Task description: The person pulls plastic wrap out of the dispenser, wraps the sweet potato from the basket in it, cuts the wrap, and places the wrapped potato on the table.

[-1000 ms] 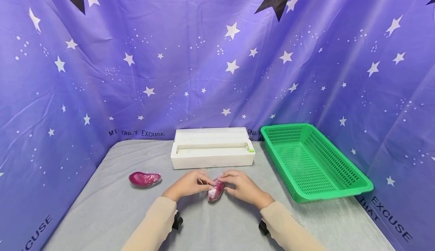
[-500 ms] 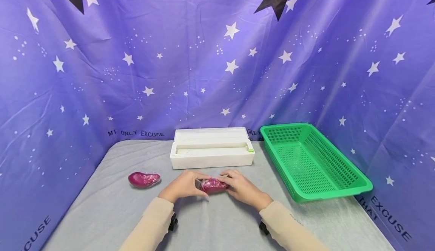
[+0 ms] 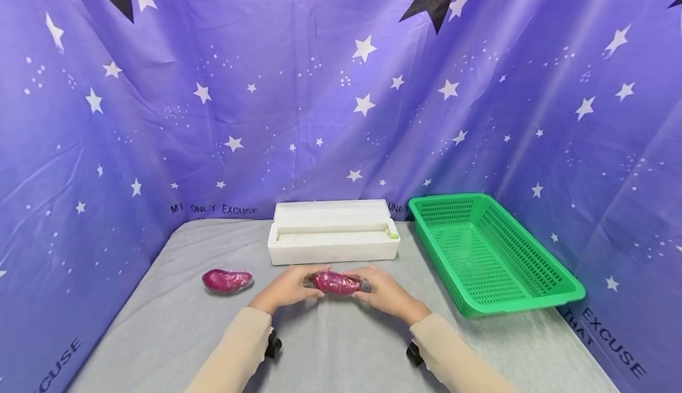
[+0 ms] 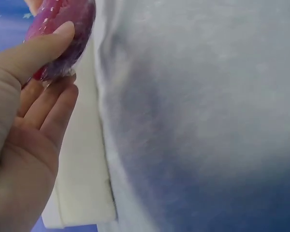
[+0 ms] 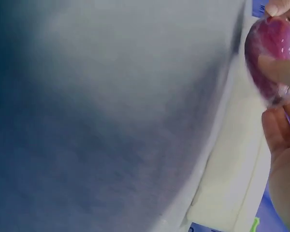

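Between my two hands is an oblong, glossy purple-red vegetable [image 3: 337, 283], wrapped in clear cling film and lying crosswise. My left hand [image 3: 288, 287] holds its left end, thumb on the near side and fingers behind. At the right end my right hand [image 3: 388, 290] grips it the same way. In the left wrist view the left thumb presses on the wrapped vegetable [image 4: 63, 46], and crinkled film shows at its tip. The right wrist view has the right thumb across the vegetable [image 5: 266, 41]. A second wrapped purple-red vegetable [image 3: 226, 281] lies to the left on the grey cloth.
Just behind my hands stands a long white cling film box [image 3: 334, 255], its lid raised, with a small green piece at the right end. A green perforated basket [image 3: 453, 277] sits to the right. Purple star-printed curtains [image 3: 298, 115] enclose the grey cloth-covered table [image 3: 341, 351].
The held vegetable has turned from nearly upright in view to crosswise, and has risen slightly. Both hands have shifted from pressing the film to holding its two ends.
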The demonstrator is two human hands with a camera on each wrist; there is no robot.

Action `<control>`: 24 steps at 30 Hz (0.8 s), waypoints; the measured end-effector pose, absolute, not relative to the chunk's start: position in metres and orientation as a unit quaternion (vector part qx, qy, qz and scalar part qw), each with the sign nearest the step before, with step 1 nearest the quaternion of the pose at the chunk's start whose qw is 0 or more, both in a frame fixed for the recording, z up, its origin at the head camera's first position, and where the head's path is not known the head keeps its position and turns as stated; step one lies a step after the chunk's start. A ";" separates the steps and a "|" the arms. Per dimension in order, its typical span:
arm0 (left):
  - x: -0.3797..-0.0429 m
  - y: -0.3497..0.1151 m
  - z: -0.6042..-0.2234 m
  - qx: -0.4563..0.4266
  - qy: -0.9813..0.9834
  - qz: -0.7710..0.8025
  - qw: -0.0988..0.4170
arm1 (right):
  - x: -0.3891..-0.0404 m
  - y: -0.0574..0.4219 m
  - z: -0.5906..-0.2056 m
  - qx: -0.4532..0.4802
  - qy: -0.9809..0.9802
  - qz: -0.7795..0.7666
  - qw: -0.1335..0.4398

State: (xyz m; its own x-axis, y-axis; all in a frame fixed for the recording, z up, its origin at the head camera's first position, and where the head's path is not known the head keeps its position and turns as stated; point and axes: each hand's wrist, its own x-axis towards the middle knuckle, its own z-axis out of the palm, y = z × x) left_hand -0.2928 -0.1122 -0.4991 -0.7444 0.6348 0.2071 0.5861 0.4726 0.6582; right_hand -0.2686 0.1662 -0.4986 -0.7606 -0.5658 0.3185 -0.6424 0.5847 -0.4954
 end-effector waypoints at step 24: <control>-0.283 -0.122 -0.485 0.252 0.666 0.667 0.218 | -0.267 0.164 -0.477 0.308 -0.707 0.609 -0.184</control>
